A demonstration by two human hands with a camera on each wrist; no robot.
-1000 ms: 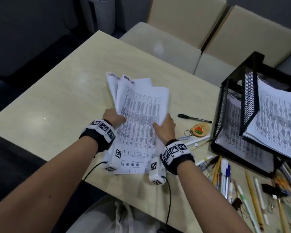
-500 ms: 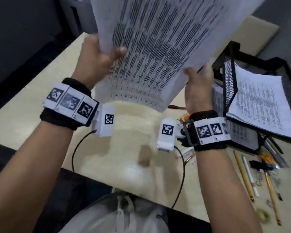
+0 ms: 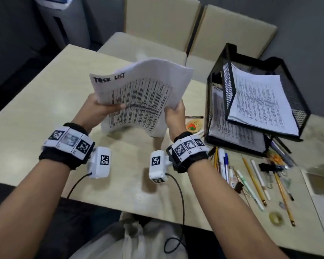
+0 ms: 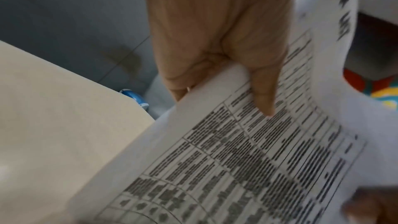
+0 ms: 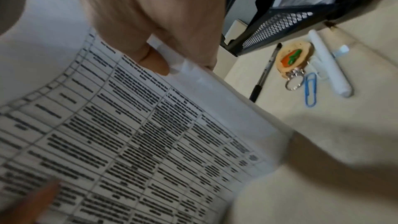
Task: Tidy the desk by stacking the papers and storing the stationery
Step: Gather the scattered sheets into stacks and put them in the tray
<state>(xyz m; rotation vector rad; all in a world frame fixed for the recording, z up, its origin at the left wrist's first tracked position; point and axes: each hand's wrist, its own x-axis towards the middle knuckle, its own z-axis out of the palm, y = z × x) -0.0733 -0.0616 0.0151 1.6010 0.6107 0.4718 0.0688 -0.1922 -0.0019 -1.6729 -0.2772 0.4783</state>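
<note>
Both hands hold a sheaf of papers [image 3: 138,96] up off the desk [image 3: 45,101], to the left of the black mesh tray [image 3: 295,101].

The left hand [image 3: 96,111] pinches the sheaf's left edge, thumb across the printed table on the top sheet and fingers behind; the right hand [image 3: 174,114] pinches the right edge the same way, thumb on the front. The sheets bow between them, headed "TASK LIST", their lower edge close above the desk. The tray has printed pages on both its levels. Just left of the tray lie a black pen [image 5: 266,72], a round keychain [image 5: 291,60] and a blue paper clip [image 5: 311,89]. In front of the tray, pens and pencils [image 3: 251,176] are scattered on the desk.
</note>
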